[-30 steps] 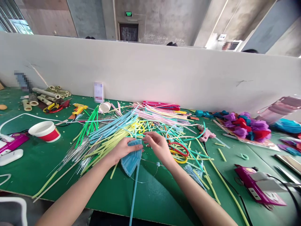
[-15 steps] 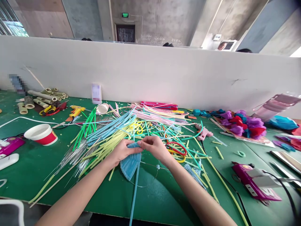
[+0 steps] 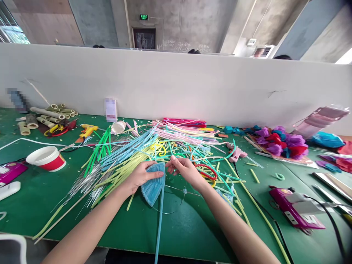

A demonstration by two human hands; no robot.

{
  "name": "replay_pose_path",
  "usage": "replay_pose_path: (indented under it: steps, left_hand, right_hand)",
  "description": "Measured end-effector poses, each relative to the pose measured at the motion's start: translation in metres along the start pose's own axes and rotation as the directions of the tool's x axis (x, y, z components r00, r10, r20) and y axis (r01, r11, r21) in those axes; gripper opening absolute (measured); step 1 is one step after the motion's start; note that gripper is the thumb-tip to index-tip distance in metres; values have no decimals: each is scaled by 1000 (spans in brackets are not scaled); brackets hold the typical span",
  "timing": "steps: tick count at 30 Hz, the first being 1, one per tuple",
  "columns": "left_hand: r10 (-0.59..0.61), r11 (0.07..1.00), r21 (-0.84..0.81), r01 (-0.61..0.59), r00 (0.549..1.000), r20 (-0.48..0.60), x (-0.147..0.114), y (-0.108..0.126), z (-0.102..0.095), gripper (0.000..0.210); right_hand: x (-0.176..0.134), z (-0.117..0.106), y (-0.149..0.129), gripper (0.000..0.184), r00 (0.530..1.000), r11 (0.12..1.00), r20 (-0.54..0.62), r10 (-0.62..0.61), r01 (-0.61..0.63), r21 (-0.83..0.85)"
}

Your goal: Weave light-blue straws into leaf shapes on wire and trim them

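Note:
My left hand (image 3: pixel 143 178) is closed on a blue fan-shaped piece of pipe cleaners (image 3: pixel 152 187), thumb on its front face. The piece is made of ridged strips lying side by side. One long blue pipe cleaner (image 3: pixel 159 227) hangs from its right edge down past the table's front edge. Just right of the piece is my right hand (image 3: pixel 183 170), its thumb raised away from loosely curled fingers, with nothing seen in it. Under the hands, a thin wire ring (image 3: pixel 169 213) with a small blue knot (image 3: pixel 184 191) lies on the green table (image 3: pixel 192 227).
Behind the hands lie heaped pipe cleaners (image 3: pixel 129 154) and red-handled scissors (image 3: pixel 206 172). A paper cup (image 3: pixel 46 157), a yellow glue gun (image 3: pixel 88 130) and bamboo pieces (image 3: pixel 55 113) are at left. At right are a pink glue gun (image 3: pixel 236 153), a purple power strip (image 3: pixel 295 209) and felt-like petals (image 3: pixel 286 143).
My right hand has let go of the blue piece's top edge and moved slightly right, its thumb lifting. The piece now shows more of its upper face in my left hand.

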State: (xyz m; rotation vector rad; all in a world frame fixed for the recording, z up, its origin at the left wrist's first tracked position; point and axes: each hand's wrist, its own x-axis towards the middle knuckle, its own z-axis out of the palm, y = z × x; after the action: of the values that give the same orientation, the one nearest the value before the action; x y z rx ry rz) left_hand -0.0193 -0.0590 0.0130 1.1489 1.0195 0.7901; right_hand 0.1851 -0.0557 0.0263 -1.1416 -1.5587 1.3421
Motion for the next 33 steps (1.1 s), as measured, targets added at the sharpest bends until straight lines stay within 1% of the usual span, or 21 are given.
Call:
replay_pose_path:
  steps: [2,4,6,9,12,14,18,20,22,24,26,27,28,29,30,31,32,33]
  left_hand:
    - [-25,1000,-4,25,1000,2,0,0,0,43]
    - [-39,999,16,39,999,9,0,-1,1,45]
    - [-23,999,45,22,1000,16,1,-3,2,45]
    - [17,998,65,-19,999,34,3,-5,4,46]
    - [17,997,70,-20,999,45,3,-6,5,47]
    - [20,997,79,-23,999,43,3,-6,5,45]
    - [-3,995,95,-4,997,78,2,-6,4,44]
    - [-16,993,114,4,994,104,3,-6,4,45]
    - [-6,991,130,-7,995,100,3,-6,5,44]
    - [9,994,109,-16,998,59,5,-6,5,44]
    - [28,998,48,-27,999,-23,6,-4,3,46]
    - [41,999,5,-41,996,-80,7,-4,2,47]
    - [59,997,-40,-66,987,-146,8,-3,-1,48]
    - [81,992,-81,-101,973,-214,9,-2,-4,49]
    - [102,983,-119,-140,955,-279,10,-2,-7,49]
    - [121,972,-152,-180,935,-334,11,-1,-10,50]
    - [136,960,-179,-216,915,-379,11,0,-12,51]
    - [148,948,-199,-249,897,-417,12,1,-15,51]
  right_hand:
    - [-1,-2,2,55,1000,1000,5,12,-12,7]
    - [-1,-2,4,48,1000,1000,12,-16,16,-10]
    - [-1,-2,6,42,999,999,27,-36,36,-10]
    - [0,-1,8,38,999,1000,46,-19,19,10]
    - [1,-2,9,36,998,1000,62,4,-5,12]
    - [1,-2,9,35,998,1000,58,-5,5,-5]
    - [2,-1,10,29,998,994,15,-64,65,-85]
    - [2,1,10,26,995,982,-20,-102,97,-165]
    - [1,4,9,23,989,960,-64,-133,113,-255]
    - [0,5,6,23,981,943,-109,-162,121,-311]
    - [-2,5,1,24,954,927,-187,-232,159,-338]
    - [-4,4,-1,27,925,912,-245,-290,190,-364]
    - [-5,3,-3,30,880,887,-311,-359,218,-406]
    - [-6,2,-4,33,825,857,-371,-426,235,-459]
    - [-8,1,-5,32,777,825,-408,-479,240,-512]
    - [-10,1,-4,28,755,800,-413,-509,238,-552]
    - [-11,1,-4,24,768,786,-387,-510,234,-572]
    - [-13,1,-3,26,813,787,-332,-478,229,-572]
